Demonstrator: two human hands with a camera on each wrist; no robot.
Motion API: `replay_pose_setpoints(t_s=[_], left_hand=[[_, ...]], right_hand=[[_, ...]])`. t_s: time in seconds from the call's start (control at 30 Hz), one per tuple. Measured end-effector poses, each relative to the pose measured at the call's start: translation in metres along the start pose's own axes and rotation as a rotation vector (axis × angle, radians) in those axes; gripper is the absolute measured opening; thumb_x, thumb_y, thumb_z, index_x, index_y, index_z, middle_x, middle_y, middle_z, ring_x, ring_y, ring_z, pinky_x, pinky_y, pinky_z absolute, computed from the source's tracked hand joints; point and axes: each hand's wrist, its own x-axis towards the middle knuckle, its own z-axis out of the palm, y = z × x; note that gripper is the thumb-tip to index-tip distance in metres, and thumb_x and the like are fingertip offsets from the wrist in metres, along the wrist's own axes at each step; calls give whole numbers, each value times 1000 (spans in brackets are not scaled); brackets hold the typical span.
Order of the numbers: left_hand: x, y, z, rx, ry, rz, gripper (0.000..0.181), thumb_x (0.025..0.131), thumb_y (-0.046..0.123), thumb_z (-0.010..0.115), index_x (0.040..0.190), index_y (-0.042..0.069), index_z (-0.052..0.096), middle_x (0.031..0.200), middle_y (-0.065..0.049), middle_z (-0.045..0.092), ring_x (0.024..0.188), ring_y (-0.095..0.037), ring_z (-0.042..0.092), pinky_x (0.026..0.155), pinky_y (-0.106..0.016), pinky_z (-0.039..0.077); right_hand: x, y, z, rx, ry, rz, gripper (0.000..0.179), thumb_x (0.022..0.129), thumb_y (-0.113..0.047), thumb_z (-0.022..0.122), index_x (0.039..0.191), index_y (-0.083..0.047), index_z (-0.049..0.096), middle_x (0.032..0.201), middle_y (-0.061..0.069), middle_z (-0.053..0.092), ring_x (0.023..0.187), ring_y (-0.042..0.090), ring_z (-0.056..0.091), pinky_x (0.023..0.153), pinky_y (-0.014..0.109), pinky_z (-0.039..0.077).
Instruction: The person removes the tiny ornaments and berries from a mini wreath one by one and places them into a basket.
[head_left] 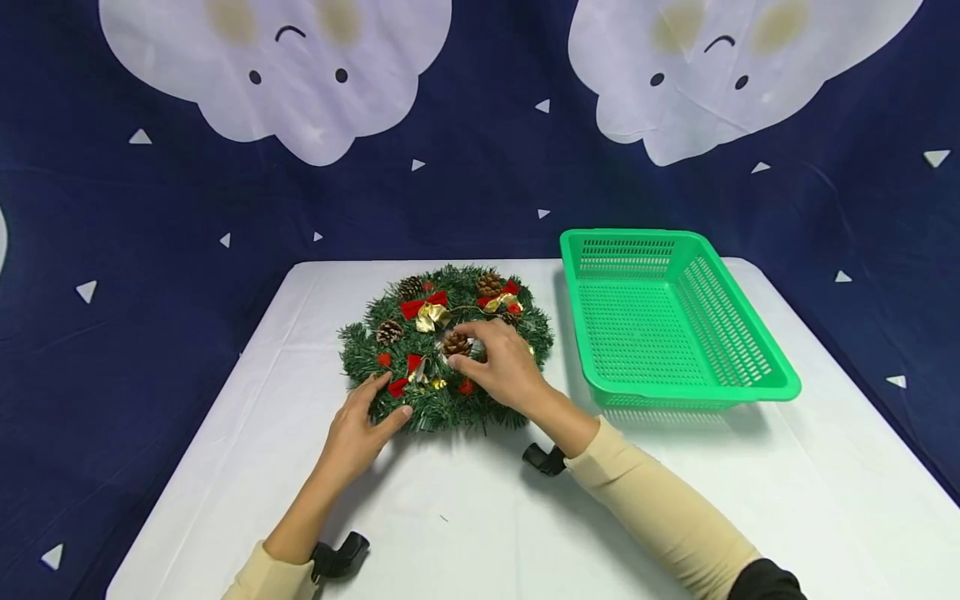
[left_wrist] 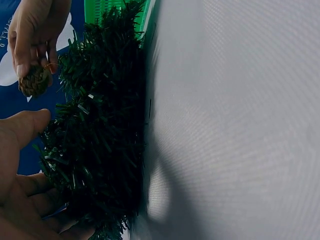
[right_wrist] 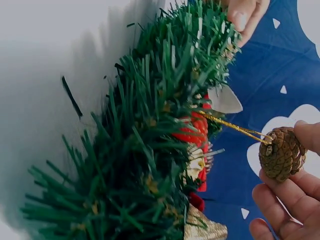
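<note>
Now the right hand pinches a pinecone above the wreath on the tabletop; the left hand, spread loosely, touches the wreath's edge. The right wrist view catches a gold cord, scarcely visible from the head.

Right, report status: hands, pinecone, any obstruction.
Right hand holding pinecone off the Christmas wreath, gold cord between them. Left hand touching wreath's near-left edge. Green basket at right, clear of both hands.
</note>
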Motion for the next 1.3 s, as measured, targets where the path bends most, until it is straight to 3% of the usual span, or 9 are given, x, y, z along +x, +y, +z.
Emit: replay_pose_setpoints(t_s=[0.33, 0.53, 0.83, 1.3], left_hand=[[1, -2, 1, -2, 1, 1, 71, 90, 45, 60, 148, 17, 31, 156, -19, 20, 141, -47, 21, 109, -69, 18], [1, -2, 0, 0, 10, 10, 71, 90, 45, 59, 148, 16, 32, 156, -19, 21, 140, -48, 22, 108, -69, 18], [1, -2, 0, 3, 5, 8, 70, 90, 46, 60, 148, 17, 32, 156, -19, 21, 140, -47, 21, 109, -67, 18], [1, -3, 1, -7, 15, 19, 70, 90, 44, 60, 148, 16, 32, 155, -20, 22, 140, -48, 22, 108, -69, 19]], right_hand=[[-3, 6, -16, 7, 55, -11, 45, 85, -32, 70, 123, -12, 61, 121, 5, 65, 112, 24, 57, 97, 47, 46], [-5, 8, -25, 32, 88, -15, 43, 84, -29, 71, 122, -11, 62, 121, 7, 66, 122, 32, 53, 103, 53, 40], [-5, 15, -36, 36, 152, -55, 43, 81, -23, 74, 119, -7, 62, 115, 11, 67, 107, 27, 60, 93, 44, 48], [-12, 25, -67, 110, 157, 113, 45, 82, -24, 73, 123, -11, 60, 124, 15, 61, 119, 31, 55, 101, 48, 43]])
